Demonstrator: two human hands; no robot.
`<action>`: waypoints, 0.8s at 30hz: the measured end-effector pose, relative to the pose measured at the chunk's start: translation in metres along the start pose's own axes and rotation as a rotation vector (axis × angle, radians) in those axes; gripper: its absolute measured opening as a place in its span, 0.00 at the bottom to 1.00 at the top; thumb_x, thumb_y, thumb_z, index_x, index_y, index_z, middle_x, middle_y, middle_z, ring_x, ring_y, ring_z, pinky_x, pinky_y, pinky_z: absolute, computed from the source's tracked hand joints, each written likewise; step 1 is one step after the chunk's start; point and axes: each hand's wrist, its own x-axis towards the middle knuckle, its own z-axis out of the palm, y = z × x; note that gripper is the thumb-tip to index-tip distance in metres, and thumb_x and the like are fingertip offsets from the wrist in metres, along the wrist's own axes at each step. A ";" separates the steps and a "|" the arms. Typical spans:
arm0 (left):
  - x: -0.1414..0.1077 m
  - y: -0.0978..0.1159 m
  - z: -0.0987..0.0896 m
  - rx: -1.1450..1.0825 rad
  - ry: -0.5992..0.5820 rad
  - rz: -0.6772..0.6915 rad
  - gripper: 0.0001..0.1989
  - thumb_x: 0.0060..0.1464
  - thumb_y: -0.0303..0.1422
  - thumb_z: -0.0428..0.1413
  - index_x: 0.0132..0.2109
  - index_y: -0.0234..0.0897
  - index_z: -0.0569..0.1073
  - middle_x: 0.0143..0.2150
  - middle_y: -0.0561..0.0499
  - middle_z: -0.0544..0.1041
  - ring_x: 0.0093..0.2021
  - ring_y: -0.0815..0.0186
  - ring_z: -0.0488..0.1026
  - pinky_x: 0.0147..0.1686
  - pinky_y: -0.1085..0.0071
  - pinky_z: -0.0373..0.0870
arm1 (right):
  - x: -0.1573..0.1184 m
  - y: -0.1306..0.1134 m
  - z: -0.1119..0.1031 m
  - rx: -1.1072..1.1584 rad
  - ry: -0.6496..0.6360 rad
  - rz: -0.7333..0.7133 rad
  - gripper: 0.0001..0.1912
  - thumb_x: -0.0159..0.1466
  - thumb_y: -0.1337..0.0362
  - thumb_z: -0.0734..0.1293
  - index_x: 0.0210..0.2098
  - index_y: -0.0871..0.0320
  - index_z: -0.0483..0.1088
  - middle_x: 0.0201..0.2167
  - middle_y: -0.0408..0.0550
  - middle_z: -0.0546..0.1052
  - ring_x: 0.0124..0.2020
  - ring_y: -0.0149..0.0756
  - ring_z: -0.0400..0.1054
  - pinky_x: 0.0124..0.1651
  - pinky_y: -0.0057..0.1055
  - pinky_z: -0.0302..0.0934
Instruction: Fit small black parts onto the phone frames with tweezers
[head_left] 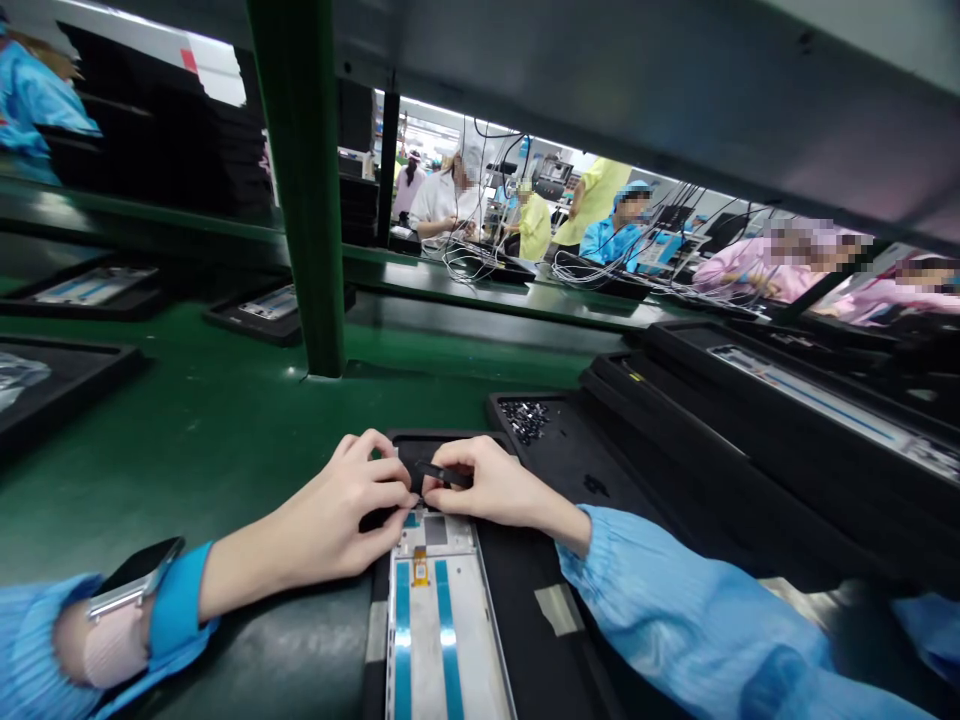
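Tightly shut, right grip (484, 485), holding black tweezers (441, 473)

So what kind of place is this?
It looks like a factory where people build phones or something similar. A long green workbench runs past, a white phone-like frame lies on a black tray, and workers in work smocks sit along the line.

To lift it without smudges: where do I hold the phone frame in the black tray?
Pinch the long side edges of the phone frame from above, at the near end, clear of your left hand and right hand. It lies flat, and straight rails spare the blue strips on its face.
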 end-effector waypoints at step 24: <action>0.007 -0.001 0.017 0.045 0.092 -0.129 0.07 0.48 0.23 0.51 0.26 0.36 0.69 0.28 0.54 0.73 0.40 0.62 0.64 0.40 0.62 0.54 | 0.001 0.007 0.007 0.072 0.045 0.027 0.03 0.49 0.70 0.65 0.23 0.64 0.70 0.19 0.39 0.68 0.23 0.24 0.57 0.24 0.20 0.49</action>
